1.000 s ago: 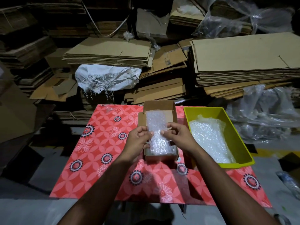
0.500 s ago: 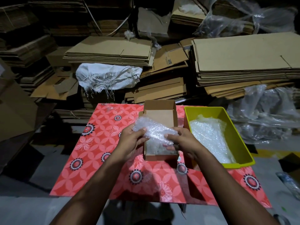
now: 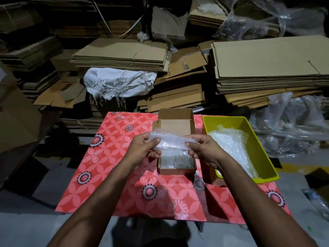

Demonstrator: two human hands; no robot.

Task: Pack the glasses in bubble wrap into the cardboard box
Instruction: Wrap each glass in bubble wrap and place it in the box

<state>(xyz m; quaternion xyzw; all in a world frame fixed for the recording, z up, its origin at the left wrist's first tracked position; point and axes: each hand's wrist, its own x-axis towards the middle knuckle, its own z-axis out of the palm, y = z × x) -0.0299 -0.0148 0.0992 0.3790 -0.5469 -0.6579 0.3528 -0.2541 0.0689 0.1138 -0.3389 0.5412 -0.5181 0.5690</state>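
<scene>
A small open cardboard box [image 3: 175,123] stands on the red flowered table [image 3: 110,157], its lid flap raised at the far side. My left hand [image 3: 142,148] and my right hand [image 3: 204,148] each pinch one end of a bubble wrap bundle [image 3: 170,141] and hold it across the box, just above its opening. Under it, in the near part of the box, lies more bubble wrap [image 3: 176,160]. No glasses can be made out through the wrap.
A yellow plastic bin [image 3: 256,139] with bubble wrap sheets [image 3: 231,145] sits right of the box. Stacks of flat cardboard [image 3: 267,68], a white sack [image 3: 117,82] and clear plastic bags [image 3: 292,125] crowd the space behind and to the right of the table.
The bubble wrap lay lengthwise in the box a second ago. Both hands have lifted it and turned it crosswise above the box.
</scene>
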